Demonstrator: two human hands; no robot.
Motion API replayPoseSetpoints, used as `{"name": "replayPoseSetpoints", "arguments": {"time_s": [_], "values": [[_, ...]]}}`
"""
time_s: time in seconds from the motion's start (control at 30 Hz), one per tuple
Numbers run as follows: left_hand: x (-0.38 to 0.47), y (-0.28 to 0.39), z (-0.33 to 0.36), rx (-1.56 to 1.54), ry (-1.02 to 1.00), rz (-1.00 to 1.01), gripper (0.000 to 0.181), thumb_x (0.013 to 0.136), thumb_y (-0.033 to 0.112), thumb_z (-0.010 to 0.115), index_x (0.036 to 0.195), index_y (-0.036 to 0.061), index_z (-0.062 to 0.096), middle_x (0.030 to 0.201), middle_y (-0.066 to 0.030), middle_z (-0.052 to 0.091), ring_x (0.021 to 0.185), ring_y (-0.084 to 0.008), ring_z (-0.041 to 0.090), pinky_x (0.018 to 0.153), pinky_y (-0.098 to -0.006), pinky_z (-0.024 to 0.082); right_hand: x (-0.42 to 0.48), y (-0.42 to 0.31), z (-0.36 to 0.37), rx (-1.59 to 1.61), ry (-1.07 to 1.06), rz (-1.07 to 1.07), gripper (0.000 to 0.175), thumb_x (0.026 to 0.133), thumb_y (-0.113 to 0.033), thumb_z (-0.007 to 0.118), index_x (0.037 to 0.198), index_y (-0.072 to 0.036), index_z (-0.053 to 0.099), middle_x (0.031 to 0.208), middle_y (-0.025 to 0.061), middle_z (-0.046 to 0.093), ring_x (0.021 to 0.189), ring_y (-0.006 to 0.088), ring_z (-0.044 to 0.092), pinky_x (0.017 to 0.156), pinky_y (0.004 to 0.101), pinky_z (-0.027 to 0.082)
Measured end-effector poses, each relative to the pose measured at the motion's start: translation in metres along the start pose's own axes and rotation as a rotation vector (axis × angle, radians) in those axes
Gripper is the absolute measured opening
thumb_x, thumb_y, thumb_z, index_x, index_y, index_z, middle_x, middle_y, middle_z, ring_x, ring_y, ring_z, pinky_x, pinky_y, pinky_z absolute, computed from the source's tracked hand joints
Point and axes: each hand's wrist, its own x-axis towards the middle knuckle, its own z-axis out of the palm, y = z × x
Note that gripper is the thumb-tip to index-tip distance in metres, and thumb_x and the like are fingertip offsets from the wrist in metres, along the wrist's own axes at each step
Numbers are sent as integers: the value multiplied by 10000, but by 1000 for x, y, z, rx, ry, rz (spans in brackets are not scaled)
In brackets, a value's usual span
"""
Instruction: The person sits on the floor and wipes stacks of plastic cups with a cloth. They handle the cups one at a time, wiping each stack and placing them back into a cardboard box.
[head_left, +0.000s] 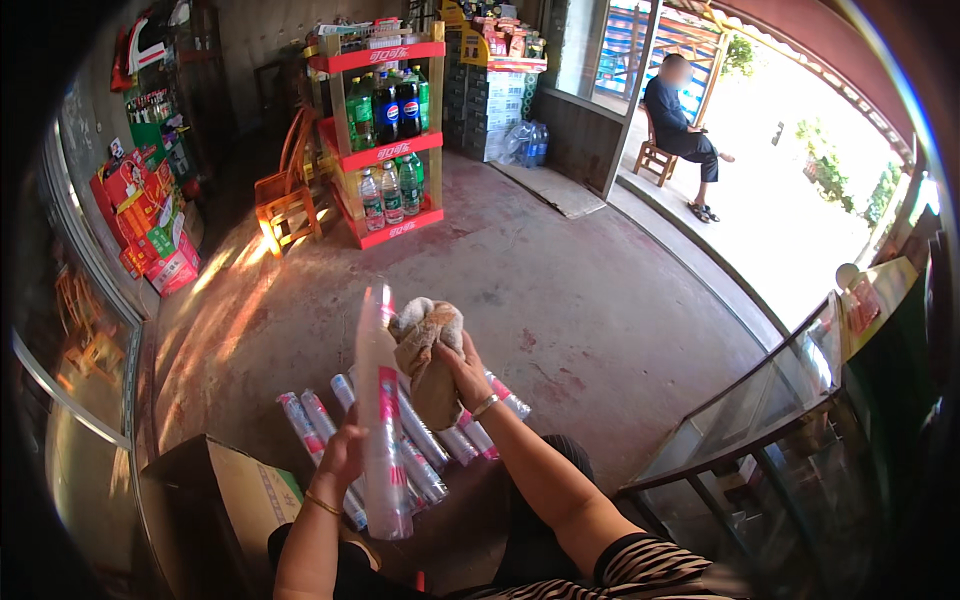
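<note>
My left hand grips a long plastic-wrapped sleeve of what look like disposable cups, held nearly upright. Close to its right side, my right hand holds a bunched, stained cloth; I cannot tell whether cloth and sleeve touch. Below both hands, several similar wrapped sleeves lie side by side, partly hidden by my hands and the raised sleeve. What they rest on is hard to make out.
A cardboard box stands at lower left. To the right is a glass display case. Ahead are a drinks rack, a wooden chair and stacked cartons. A person sits outside the doorway.
</note>
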Motion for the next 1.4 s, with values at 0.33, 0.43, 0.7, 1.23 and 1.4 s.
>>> {"name": "replayPoseSetpoints", "arguments": {"time_s": [0.33,0.43,0.7,1.23,1.4], "values": [[14,-19,-26,-14,390,-70,538,952,452,475,1332,71,461,1165,-67,579,932,-193,603,783,-301,508,-34,50,19,-865,-479,-31,535,709,-245,790,1167,-44,599,1153,112,592,1081,239,566,958,347,426],[15,5,-43,-362,127,-7,544,991,383,396,1379,3,381,1303,-141,510,1162,-263,523,1020,-364,415,-55,41,40,-495,-641,195,500,702,-181,799,1142,-43,605,1086,72,621,1030,181,577,930,325,439],[-1,72,-43,90,498,323,553,918,515,502,1142,10,519,885,-97,625,757,-201,622,703,-325,530,-98,4,73,-789,-940,-279,576,607,-233,801,1141,-94,635,1246,196,509,1145,362,520,975,401,428],[-22,-45,25,293,262,-339,543,947,474,489,1322,82,468,1215,-61,553,981,-149,596,833,-274,508,-8,1,1,-915,-34,93,319,682,-118,671,974,10,654,981,130,657,896,244,631,816,358,494],[-28,-46,21,-125,-104,-330,663,866,499,615,1319,51,428,1089,-97,610,944,-151,636,807,-301,558,17,0,-41,-294,71,111,378,807,-12,575,1183,4,541,1056,96,627,918,174,612,798,304,517]]}}
